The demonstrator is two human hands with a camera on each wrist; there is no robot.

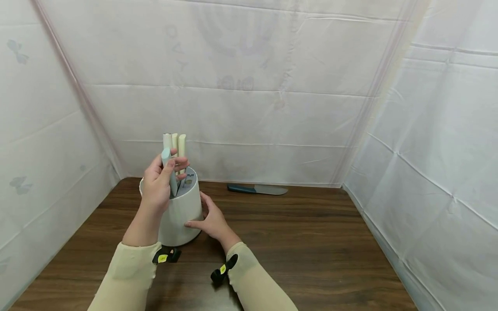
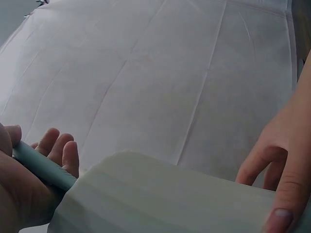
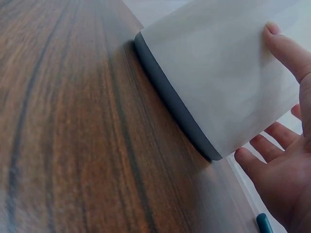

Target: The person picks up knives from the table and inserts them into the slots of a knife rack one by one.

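A white round knife block [image 1: 183, 216] stands on the brown wooden table [image 1: 311, 250], with three cream handles [image 1: 175, 144] sticking up from its top. My left hand [image 1: 157, 188] grips a pale blue-green knife handle [image 1: 167, 160] that leans out of the block's top; its blade is hidden. The left wrist view shows the same handle [image 2: 41, 167] inside my curled fingers [image 2: 63, 155], above the block [image 2: 160, 199]. My right hand [image 1: 208, 220] holds the block's right side low down. In the right wrist view the thumb [image 3: 286, 48] lies on the block's wall [image 3: 218, 73].
A knife with a teal handle [image 1: 256, 189] lies flat on the table behind the block, near the back wall. White cloth walls close in the table at the left, back and right. Bare wood [image 3: 63, 145] stretches in front and to the right.
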